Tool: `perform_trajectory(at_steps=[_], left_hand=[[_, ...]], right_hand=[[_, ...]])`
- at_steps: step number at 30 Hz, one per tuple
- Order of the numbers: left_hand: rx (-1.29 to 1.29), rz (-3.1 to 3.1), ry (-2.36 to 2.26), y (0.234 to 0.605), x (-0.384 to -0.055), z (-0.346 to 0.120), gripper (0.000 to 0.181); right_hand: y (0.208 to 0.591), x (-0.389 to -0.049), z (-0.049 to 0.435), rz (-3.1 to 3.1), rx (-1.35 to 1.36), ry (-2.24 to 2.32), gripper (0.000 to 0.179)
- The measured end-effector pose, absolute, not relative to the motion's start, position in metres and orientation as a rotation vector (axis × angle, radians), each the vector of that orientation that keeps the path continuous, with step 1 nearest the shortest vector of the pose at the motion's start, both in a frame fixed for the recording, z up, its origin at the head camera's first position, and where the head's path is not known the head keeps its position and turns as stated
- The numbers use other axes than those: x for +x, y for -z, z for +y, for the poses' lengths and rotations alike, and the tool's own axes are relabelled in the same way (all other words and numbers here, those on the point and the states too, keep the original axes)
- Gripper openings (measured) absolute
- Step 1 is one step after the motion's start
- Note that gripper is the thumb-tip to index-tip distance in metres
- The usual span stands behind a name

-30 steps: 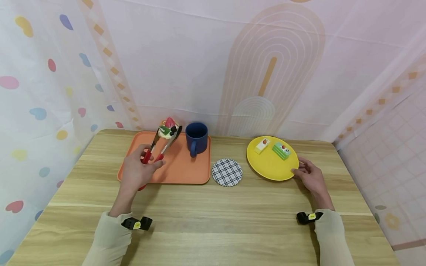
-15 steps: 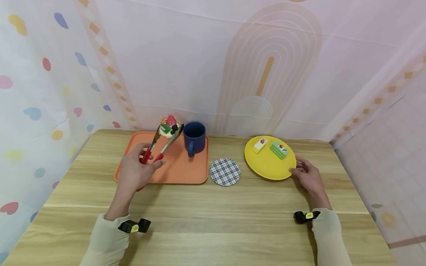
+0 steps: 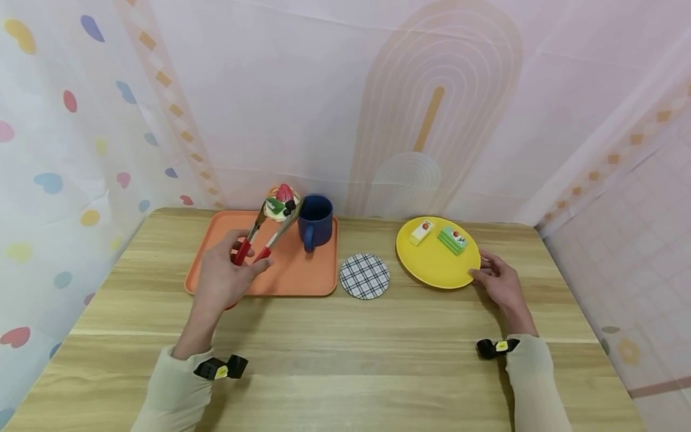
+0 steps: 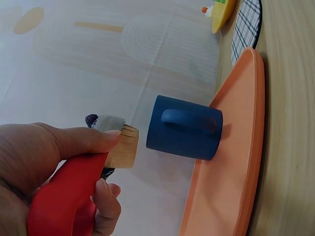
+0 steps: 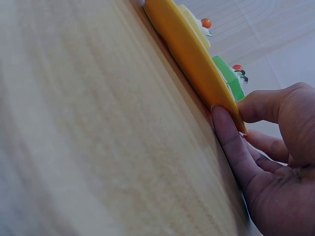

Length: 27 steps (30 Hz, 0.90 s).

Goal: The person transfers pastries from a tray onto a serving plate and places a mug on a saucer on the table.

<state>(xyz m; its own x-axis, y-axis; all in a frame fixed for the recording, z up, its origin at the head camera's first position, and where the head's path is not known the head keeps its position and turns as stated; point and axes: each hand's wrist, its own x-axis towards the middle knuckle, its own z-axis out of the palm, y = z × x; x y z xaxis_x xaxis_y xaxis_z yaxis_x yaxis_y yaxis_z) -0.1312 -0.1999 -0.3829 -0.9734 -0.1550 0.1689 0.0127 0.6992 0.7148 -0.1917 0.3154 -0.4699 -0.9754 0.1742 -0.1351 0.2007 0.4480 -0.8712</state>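
In the head view my left hand (image 3: 222, 279) grips metal tongs (image 3: 245, 249) with red handles. Between the tong tips is a toy fruit tart (image 3: 282, 205) with a strawberry and dark berries, held up over the back of an orange tray (image 3: 294, 281). The tart's ridged tan cup (image 4: 124, 150) shows in the left wrist view, beside the blue mug (image 4: 182, 132) that stands on the tray. My right hand (image 3: 501, 285) pinches the right rim of a yellow plate (image 3: 432, 269), thumb on top. On it lie a pale yellow cake slice (image 3: 420, 234) and a green one (image 3: 451, 241).
A round plaid coaster (image 3: 364, 276) lies between tray and plate on the wooden table (image 3: 356, 360). Patterned curtains (image 3: 281, 90) hang behind the table and at both sides. Each wrist wears a small black camera.
The tongs and tart have moved a little to the right, nearer the mug. My right hand keeps its hold on the plate rim. The head view has shifted slightly.
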Motion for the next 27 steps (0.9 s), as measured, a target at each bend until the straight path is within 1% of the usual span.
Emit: perform_trajectory(at_steps=[27], left_hand=[[-0.054, -2.735, 1.205, 0.374, -0.138, -0.165, 0.05]], right_hand=[[0.468, -0.193, 0.316, 2.656, 0.363, 1.598, 0.063]])
